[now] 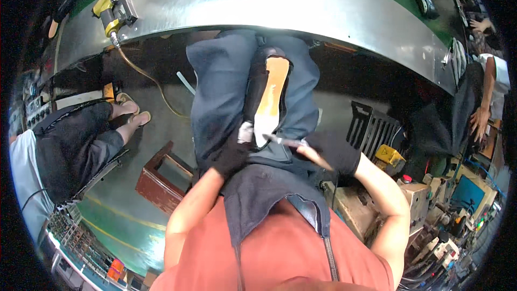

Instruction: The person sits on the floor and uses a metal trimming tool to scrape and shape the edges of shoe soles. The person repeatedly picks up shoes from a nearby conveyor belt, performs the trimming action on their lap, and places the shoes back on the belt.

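Observation:
A dark shoe [250, 94] lies lengthwise between my thighs, its underside turned up. That underside shows a long tan and white sole piece [274, 89], with the pale end toward me. My left hand [232, 155], in a dark glove with a white-wrapped fingertip, is closed on the shoe's near left edge. In my dark-gloved right hand [335, 152] is a slim tool with a light wooden handle [314, 157] and a narrow metal end. Its tip is at the near pale end of the sole; whether it touches cannot be made out. The exact kind of tool is unclear.
A shiny metal bench [237, 0] crosses in front of my knees. On its left lies a yellow-black air tool [113, 11] with a hose [142, 73] hanging down. A brown wooden stool [164, 179] stands left, a grey plastic crate [371, 126] right. Other people sit on both sides.

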A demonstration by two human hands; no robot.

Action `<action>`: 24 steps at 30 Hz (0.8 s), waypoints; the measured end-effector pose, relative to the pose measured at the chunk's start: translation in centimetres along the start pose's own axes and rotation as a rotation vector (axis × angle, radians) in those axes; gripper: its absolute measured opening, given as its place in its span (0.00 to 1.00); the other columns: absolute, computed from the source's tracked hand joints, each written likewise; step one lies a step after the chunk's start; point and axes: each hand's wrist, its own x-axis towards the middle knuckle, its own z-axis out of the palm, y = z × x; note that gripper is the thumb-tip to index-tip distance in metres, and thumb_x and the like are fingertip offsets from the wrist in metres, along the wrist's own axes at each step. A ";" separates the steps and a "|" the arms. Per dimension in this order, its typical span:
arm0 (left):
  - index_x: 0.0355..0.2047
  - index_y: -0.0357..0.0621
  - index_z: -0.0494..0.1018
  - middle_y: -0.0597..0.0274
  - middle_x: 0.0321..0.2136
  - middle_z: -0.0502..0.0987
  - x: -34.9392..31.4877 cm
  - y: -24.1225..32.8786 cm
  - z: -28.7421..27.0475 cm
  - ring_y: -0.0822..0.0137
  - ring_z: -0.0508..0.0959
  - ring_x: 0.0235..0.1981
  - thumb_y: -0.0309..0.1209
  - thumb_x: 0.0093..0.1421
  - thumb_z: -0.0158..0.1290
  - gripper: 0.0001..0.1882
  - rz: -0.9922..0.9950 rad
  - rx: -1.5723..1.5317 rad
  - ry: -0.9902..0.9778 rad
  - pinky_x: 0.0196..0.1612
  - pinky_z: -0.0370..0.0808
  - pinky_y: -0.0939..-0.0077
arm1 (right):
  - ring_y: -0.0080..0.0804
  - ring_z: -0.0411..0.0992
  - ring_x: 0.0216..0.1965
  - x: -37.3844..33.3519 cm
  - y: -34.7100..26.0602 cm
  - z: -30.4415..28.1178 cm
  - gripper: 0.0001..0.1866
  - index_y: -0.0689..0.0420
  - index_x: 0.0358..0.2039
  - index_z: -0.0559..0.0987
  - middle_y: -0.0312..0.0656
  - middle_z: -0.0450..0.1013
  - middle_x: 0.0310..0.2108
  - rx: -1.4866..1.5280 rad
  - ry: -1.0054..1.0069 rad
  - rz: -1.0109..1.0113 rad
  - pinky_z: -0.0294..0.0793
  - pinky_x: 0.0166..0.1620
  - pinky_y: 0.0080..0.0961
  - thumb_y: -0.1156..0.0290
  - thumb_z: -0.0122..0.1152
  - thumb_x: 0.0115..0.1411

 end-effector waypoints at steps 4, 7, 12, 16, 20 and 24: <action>0.55 0.37 0.58 0.48 0.46 0.72 -0.5 2.9 2.7 0.58 0.74 0.46 0.40 0.53 0.59 0.34 0.444 0.556 0.259 0.51 0.69 0.67 | 0.46 0.71 0.24 0.3 -6.7 -0.1 0.19 0.59 0.26 0.75 0.50 0.70 0.24 -0.052 0.170 -0.358 0.70 0.29 0.36 0.53 0.55 0.59; 0.57 0.37 0.55 0.46 0.49 0.70 1.0 -2.1 1.1 0.55 0.73 0.47 0.43 0.52 0.60 0.39 0.212 0.344 0.043 0.51 0.69 0.63 | 0.43 0.71 0.29 3.2 -5.6 0.1 0.20 0.59 0.27 0.74 0.47 0.70 0.25 0.001 0.192 -0.757 0.71 0.31 0.36 0.52 0.58 0.55; 0.58 0.38 0.56 0.44 0.50 0.68 -0.3 4.1 0.9 0.55 0.67 0.55 0.38 0.50 0.63 0.40 0.207 0.283 0.061 0.57 0.64 0.64 | 0.47 0.72 0.30 1.3 0.6 1.3 0.15 0.57 0.31 0.75 0.50 0.71 0.27 -0.169 0.184 -0.162 0.70 0.31 0.39 0.57 0.55 0.59; 0.54 0.37 0.62 0.47 0.50 0.68 -4.6 13.8 -4.0 0.57 0.69 0.54 0.33 0.49 0.64 0.35 0.260 0.547 0.044 0.57 0.64 0.64 | 0.49 0.72 0.28 -2.0 0.1 0.7 0.12 0.56 0.33 0.75 0.50 0.72 0.26 0.035 0.246 -0.147 0.69 0.30 0.39 0.60 0.53 0.61; 0.55 0.35 0.60 0.46 0.52 0.67 -2.9 21.6 -3.4 0.55 0.66 0.57 0.30 0.50 0.62 0.34 0.267 0.179 0.256 0.61 0.60 0.65 | 0.49 0.68 0.25 -4.5 -1.9 -0.4 0.12 0.59 0.28 0.74 0.48 0.70 0.22 0.126 0.277 0.001 0.67 0.30 0.34 0.64 0.52 0.61; 0.60 0.30 0.53 0.40 0.60 0.58 5.3 10.2 0.6 0.51 0.59 0.62 0.36 0.57 0.56 0.37 0.678 0.628 0.213 0.64 0.53 0.65 | 0.37 0.63 0.22 -4.5 -3.9 0.6 0.16 0.61 0.26 0.71 0.45 0.65 0.19 0.483 0.384 0.120 0.65 0.29 0.33 0.62 0.49 0.64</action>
